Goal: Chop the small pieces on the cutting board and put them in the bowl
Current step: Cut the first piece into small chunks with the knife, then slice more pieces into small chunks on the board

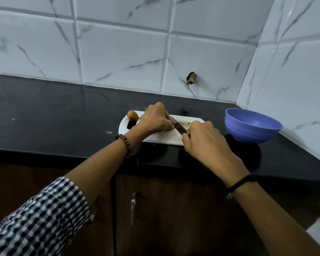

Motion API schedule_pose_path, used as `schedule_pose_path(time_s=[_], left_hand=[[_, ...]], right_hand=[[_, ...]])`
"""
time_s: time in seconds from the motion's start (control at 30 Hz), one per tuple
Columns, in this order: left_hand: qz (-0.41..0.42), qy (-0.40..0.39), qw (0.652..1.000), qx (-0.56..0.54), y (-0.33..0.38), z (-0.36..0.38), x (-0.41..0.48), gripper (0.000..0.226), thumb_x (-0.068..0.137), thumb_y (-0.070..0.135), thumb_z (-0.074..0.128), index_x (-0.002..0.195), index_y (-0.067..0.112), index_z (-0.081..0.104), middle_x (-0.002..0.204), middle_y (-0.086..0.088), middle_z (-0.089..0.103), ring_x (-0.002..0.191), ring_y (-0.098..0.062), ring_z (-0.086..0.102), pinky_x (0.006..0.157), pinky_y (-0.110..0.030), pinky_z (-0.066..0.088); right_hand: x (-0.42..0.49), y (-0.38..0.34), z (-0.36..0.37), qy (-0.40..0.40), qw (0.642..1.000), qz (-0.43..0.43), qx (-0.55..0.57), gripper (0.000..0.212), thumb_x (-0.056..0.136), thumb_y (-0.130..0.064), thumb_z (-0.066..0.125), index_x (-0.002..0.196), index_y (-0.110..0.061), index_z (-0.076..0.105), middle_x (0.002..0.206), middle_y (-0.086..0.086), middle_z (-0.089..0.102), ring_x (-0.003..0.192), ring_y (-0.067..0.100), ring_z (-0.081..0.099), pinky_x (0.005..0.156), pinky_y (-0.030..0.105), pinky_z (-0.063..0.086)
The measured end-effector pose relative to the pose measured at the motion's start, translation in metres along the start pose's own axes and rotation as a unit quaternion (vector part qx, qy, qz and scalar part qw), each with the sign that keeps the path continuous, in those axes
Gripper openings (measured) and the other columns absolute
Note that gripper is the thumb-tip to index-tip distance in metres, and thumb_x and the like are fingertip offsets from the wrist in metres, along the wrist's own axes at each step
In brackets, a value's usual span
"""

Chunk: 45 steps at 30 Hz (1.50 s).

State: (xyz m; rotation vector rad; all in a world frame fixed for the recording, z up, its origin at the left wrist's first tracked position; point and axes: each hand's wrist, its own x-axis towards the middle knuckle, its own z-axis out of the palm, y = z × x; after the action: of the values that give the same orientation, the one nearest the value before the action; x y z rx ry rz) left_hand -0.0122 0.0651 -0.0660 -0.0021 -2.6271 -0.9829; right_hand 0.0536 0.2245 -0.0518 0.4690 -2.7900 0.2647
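A white cutting board (pixel 166 138) lies on the black counter. My left hand (pixel 156 120) is curled over the board's middle, fingertips down on a piece that is mostly hidden beneath them. My right hand (pixel 203 139) grips the handle of a knife (pixel 178 126), whose dark blade slants across the board right beside my left fingertips. A small yellow piece (pixel 189 123) shows just past my right knuckles. A whole brown potato (pixel 132 115) sits at the board's far left corner. The empty blue bowl (pixel 252 125) stands to the right of the board.
The black counter (pixel 54 115) stretches far to the left. White marbled tile walls meet in a corner behind the bowl. A small dark hole (pixel 191 78) marks the back wall. Brown cabinet doors with a metal handle (pixel 133 207) hang below the counter edge.
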Motion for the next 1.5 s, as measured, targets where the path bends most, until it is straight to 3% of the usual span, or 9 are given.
schedule_pose_path(time_s=[0.2, 0.43, 0.7, 0.87, 0.93, 1.1, 1.23, 1.33, 1.5], left_hand=[[-0.004, 0.008, 1.0, -0.003, 0.0, 0.001, -0.002, 0.009, 0.074, 0.014, 0.075, 0.08, 0.013, 0.081, 0.078, -0.003, 0.075, 0.084, -0.019, 0.067, 0.072, -0.042, 0.06], [-0.003, 0.002, 1.0, 0.0, 0.003, -0.002, -0.005, 0.012, 0.076, 0.012, 0.073, 0.084, 0.011, 0.081, 0.079, -0.002, 0.074, 0.087, -0.017, 0.066, 0.077, -0.039, 0.06], [-0.004, -0.014, 0.999, 0.036, 0.001, -0.002, -0.004, 0.02, 0.083, 0.001, 0.064, 0.089, 0.015, 0.077, 0.092, 0.0, 0.07, 0.096, -0.019, 0.065, 0.086, -0.037, 0.058], [0.002, 0.055, 0.998, 0.016, -0.003, -0.006, -0.006, 0.017, 0.088, 0.005, 0.065, 0.104, 0.008, 0.071, 0.104, -0.002, 0.07, 0.099, -0.011, 0.062, 0.06, 0.003, 0.037], [0.005, 0.069, 0.997, 0.028, -0.009, -0.008, -0.005, 0.02, 0.089, 0.008, 0.063, 0.108, 0.013, 0.069, 0.105, 0.001, 0.07, 0.101, -0.009, 0.059, 0.054, -0.004, 0.035], [0.024, 0.054, 0.997, 0.047, -0.025, -0.024, -0.003, 0.019, 0.084, 0.004, 0.065, 0.088, 0.02, 0.075, 0.089, 0.006, 0.072, 0.092, -0.014, 0.068, 0.089, -0.034, 0.054], [0.043, 0.073, 0.994, 0.068, -0.031, -0.036, -0.006, 0.018, 0.087, 0.001, 0.063, 0.095, 0.01, 0.078, 0.098, -0.003, 0.074, 0.08, -0.01, 0.064, 0.061, -0.009, 0.045], [0.032, 0.076, 0.995, 0.06, -0.034, -0.044, -0.011, 0.016, 0.086, 0.0, 0.063, 0.092, 0.008, 0.076, 0.086, 0.001, 0.073, 0.068, -0.019, 0.066, 0.046, -0.016, 0.049], [0.016, 0.094, 0.989, 0.109, -0.043, -0.054, -0.008, 0.025, 0.084, -0.004, 0.058, 0.099, 0.007, 0.075, 0.098, -0.007, 0.073, 0.09, -0.022, 0.068, 0.082, -0.036, 0.057]], right_hand=[[-0.011, 0.003, -0.009, -0.025, 0.999, -0.015, -0.023, 0.017, 0.1, -0.022, 0.048, 0.087, -0.015, 0.041, 0.071, -0.006, 0.025, 0.054, 0.01, 0.028, 0.046, 0.024, 0.02], [-0.016, 0.015, -0.037, -0.07, 0.997, -0.034, -0.022, 0.021, 0.095, -0.028, 0.055, 0.079, -0.014, 0.059, 0.082, 0.008, 0.057, 0.07, 0.025, 0.059, 0.058, 0.033, 0.046], [-0.021, 0.023, -0.052, -0.012, 0.999, -0.014, 0.033, 0.025, 0.096, -0.031, 0.054, 0.1, -0.016, 0.073, 0.075, 0.004, 0.058, 0.055, 0.017, 0.05, 0.044, 0.027, 0.031], [-0.018, 0.013, -0.014, 0.011, 0.999, -0.021, 0.032, 0.03, 0.094, -0.041, 0.052, 0.109, -0.021, 0.07, 0.086, 0.003, 0.052, 0.071, 0.024, 0.055, 0.061, 0.032, 0.046], [-0.017, 0.013, -0.007, 0.0, 0.999, -0.02, 0.028, 0.03, 0.096, -0.042, 0.05, 0.111, -0.024, 0.069, 0.091, 0.0, 0.044, 0.077, 0.021, 0.049, 0.065, 0.031, 0.041], [-0.011, 0.037, -0.001, 0.014, 0.999, 0.017, 0.033, 0.03, 0.093, -0.044, 0.052, 0.108, -0.025, 0.069, 0.092, 0.006, 0.061, 0.084, 0.026, 0.063, 0.064, 0.035, 0.051], [-0.009, 0.055, -0.004, 0.011, 0.998, 0.046, 0.05, 0.024, 0.092, -0.039, 0.054, 0.094, -0.022, 0.07, 0.081, 0.007, 0.066, 0.069, 0.024, 0.066, 0.058, 0.034, 0.056], [-0.009, 0.058, -0.004, 0.023, 0.997, 0.052, 0.05, 0.023, 0.093, -0.038, 0.054, 0.093, -0.021, 0.07, 0.077, 0.006, 0.065, 0.061, 0.021, 0.065, 0.052, 0.028, 0.051], [-0.008, 0.051, 0.0, 0.029, 0.995, 0.042, 0.085, 0.022, 0.093, -0.037, 0.057, 0.096, -0.021, 0.071, 0.073, 0.004, 0.066, 0.06, 0.021, 0.066, 0.057, 0.037, 0.059]])
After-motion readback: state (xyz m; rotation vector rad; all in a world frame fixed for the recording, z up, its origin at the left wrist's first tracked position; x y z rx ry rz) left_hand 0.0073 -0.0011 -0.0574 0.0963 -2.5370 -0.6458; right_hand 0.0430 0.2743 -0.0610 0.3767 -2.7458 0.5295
